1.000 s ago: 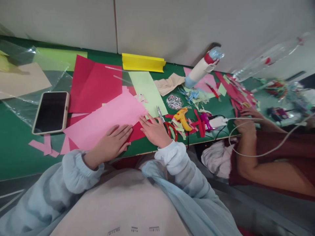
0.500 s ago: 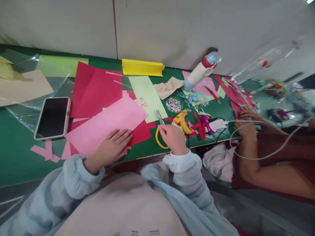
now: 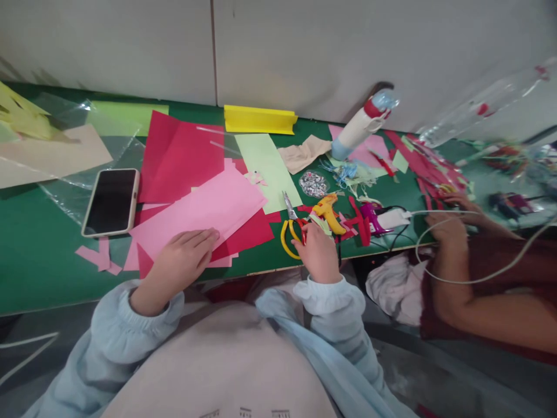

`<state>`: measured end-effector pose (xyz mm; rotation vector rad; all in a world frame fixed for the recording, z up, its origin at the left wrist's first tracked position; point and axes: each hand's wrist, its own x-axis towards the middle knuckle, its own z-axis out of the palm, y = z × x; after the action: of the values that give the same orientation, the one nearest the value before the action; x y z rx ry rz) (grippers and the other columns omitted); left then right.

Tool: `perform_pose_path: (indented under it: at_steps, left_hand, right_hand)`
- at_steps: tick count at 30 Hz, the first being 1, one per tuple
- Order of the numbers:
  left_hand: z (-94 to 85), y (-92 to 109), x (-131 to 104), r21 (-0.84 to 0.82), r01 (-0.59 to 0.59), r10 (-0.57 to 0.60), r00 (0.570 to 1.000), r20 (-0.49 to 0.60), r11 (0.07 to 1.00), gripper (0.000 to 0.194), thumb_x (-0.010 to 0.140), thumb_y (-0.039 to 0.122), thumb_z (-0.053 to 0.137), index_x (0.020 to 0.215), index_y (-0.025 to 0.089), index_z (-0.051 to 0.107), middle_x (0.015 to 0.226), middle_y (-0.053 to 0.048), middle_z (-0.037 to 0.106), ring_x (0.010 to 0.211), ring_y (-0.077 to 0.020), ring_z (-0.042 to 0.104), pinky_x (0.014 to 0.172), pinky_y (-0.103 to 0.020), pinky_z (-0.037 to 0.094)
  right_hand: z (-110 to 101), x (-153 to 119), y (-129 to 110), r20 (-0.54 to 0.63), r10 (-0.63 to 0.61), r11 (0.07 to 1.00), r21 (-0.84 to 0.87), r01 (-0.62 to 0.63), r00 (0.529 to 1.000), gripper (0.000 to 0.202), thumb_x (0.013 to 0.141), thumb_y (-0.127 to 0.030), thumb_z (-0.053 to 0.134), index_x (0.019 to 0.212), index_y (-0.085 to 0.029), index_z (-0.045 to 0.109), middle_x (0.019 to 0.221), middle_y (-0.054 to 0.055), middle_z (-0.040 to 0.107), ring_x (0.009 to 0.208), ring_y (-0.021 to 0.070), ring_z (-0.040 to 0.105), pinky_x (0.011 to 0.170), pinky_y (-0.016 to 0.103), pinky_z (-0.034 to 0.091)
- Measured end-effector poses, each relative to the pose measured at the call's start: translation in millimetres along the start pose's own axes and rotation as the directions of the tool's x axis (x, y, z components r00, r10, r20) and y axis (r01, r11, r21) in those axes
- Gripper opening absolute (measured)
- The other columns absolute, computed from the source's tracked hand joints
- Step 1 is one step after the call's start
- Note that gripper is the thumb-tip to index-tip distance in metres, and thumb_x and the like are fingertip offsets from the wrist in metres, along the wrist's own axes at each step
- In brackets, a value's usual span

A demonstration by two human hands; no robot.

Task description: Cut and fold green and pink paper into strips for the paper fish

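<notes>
My left hand (image 3: 185,261) lies flat with its fingers stretched out, near the lower edge of a folded light-pink sheet of paper (image 3: 204,203). Under that sheet are red paper (image 3: 248,235) and more pink pieces. At the table's front edge, my right hand (image 3: 319,252) has its fingers curled at the red handle of a pair of scissors (image 3: 288,203). The yellow loop lies uncovered beside my thumb, and the blades point away from me. Just right of the scissors is a yellow glue gun (image 3: 328,212).
To the left lie a phone (image 3: 111,202) and pink scraps (image 3: 102,258). Behind are a pale-green sheet (image 3: 265,168), a yellow folded strip (image 3: 261,120), a dish of beads (image 3: 313,183) and a bottle (image 3: 359,130). On the right, another person's hands (image 3: 452,217) work near a white cable (image 3: 439,278).
My right hand has shifted slightly right and toward me, uncovering more of the scissors' handles. My left hand has drawn back a little toward the sheet's lower edge. The view has shifted slightly.
</notes>
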<state>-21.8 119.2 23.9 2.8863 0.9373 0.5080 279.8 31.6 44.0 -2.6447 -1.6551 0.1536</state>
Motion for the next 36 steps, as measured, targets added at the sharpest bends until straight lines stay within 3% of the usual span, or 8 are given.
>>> perform_pose_path:
  at_steps: [10,17,23,27,30,33,36]
  left_hand:
    - [-14.0,0.3,-38.6,-0.004,0.143,-0.143,0.989,-0.028,0.99,0.034,0.098,0.026,0.044,0.123,0.02,0.066,0.125,-0.013,0.071,0.113,-0.0314,0.067,0.097,-0.05,0.054]
    - [-18.7,10.7,-49.3,0.039,0.186,-0.185,0.982,-0.039,0.982,0.032,0.099,0.03,0.045,0.117,0.018,0.068,0.109,-0.012,0.076,0.097,-0.0285,0.07,0.083,-0.043,0.056]
    - [-18.6,23.8,-39.8,0.165,0.242,-0.253,0.966,0.048,0.956,0.037,0.099,0.036,0.044,0.121,0.014,0.064,0.103,-0.015,0.074,0.092,-0.0287,0.069,0.073,-0.038,0.054]
    - [-19.7,30.0,-25.5,0.167,0.293,-0.322,0.929,0.183,0.941,0.029,0.098,0.029,0.042,0.102,0.019,0.069,0.091,-0.009,0.072,0.084,-0.0246,0.07,0.061,-0.031,0.049]
    - [-24.8,30.8,-17.2,0.14,0.312,-0.339,0.906,0.254,0.94,0.026,0.094,0.024,0.042,0.088,0.019,0.067,0.086,-0.008,0.072,0.076,-0.0227,0.069,0.059,-0.029,0.046]
    - [-34.4,28.1,-10.1,0.077,0.325,-0.334,0.914,0.23,0.943,0.023,0.091,0.025,0.044,0.086,0.02,0.065,0.083,-0.006,0.072,0.067,-0.0206,0.067,0.056,-0.028,0.043]
    - [-48.4,24.1,-0.6,-0.033,0.338,-0.333,0.938,0.098,0.941,0.018,0.087,0.028,0.049,0.081,0.023,0.065,0.07,-0.003,0.069,0.058,-0.019,0.063,0.051,-0.027,0.04]
  right_hand:
    - [-10.4,9.7,-11.7,0.008,0.069,0.997,0.025,-0.069,0.998,0.05,0.078,-0.021,0.062,0.123,-0.005,0.045,0.11,0.024,0.063,0.088,0.0291,0.068,0.067,0.033,0.047]
    - [-19.9,2.6,1.8,0.007,0.114,0.921,0.374,-0.108,0.993,0.066,0.074,-0.025,0.066,0.134,-0.014,0.042,0.097,0.011,0.069,0.085,0.0255,0.068,0.076,0.035,0.05]
    - [-8.3,-19.2,13.2,-0.037,0.118,0.748,0.661,-0.065,0.992,0.057,0.071,-0.034,0.068,0.124,-0.02,0.051,0.087,0.003,0.064,0.08,0.0215,0.065,0.078,0.036,0.051]
    - [3.1,-34.6,17.0,-0.051,0.065,0.569,0.822,0.005,0.997,0.057,0.074,-0.036,0.066,0.125,-0.022,0.048,0.084,0.0,0.059,0.079,0.0194,0.063,0.076,0.035,0.052]
    - [7.6,-43.9,16.3,-0.013,0.057,0.441,0.898,-0.014,0.998,0.059,0.07,-0.036,0.07,0.123,-0.023,0.048,0.086,-0.001,0.057,0.079,0.0177,0.063,0.076,0.034,0.053]
    - [11.2,-51.2,14.8,0.062,0.015,0.297,0.953,-0.064,0.998,0.065,0.065,-0.035,0.072,0.123,-0.024,0.045,0.089,-0.001,0.057,0.074,0.0148,0.062,0.072,0.031,0.053]
    - [16.6,-57.7,15.3,0.069,-0.04,0.204,0.977,-0.06,0.997,0.069,0.065,-0.035,0.073,0.126,-0.026,0.042,0.09,-0.001,0.058,0.072,0.013,0.06,0.066,0.027,0.052]
